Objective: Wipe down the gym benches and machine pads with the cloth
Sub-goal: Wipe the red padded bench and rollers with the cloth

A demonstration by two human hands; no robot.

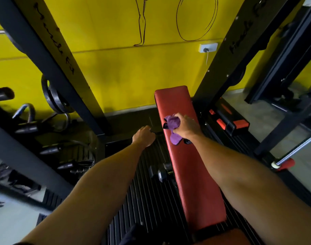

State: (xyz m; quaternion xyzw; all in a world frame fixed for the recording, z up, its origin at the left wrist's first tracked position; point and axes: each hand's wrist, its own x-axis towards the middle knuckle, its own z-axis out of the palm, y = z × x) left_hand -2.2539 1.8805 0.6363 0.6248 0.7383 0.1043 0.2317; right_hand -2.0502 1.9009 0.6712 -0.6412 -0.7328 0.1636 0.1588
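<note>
yellow wall [126, 76], weight plates [54, 98], dumbbell [160, 172]

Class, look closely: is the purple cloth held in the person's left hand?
No. The right hand grips the purple cloth on the red bench.

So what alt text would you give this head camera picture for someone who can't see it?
Seen from above, a person's right hand grips a purple cloth on a red bench. The left hand hovers beside the bench, over a ribbed black mat. Black rack posts and a yellow wall stand behind.
</note>
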